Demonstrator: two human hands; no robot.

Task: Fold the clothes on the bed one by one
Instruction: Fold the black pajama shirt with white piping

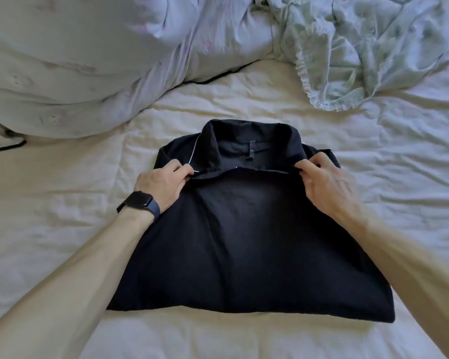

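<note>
In the middle of the bed (pixel 49 203), the left hand (pixel 163 186) pinches one corner and the right hand (pixel 327 187) the other of the dark collared shirt (pixel 244 242), its lower half doubled up to just below the collar, so the last fold looks under way and next calls for laying that edge down squarely.

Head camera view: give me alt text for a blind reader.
The left hand and right hand pinch the upper edge of a half-folded black collared shirt on a cream bed. A dark watch sits on the left wrist; a pale duvet and crumpled light-green cloth lie beyond.
</note>
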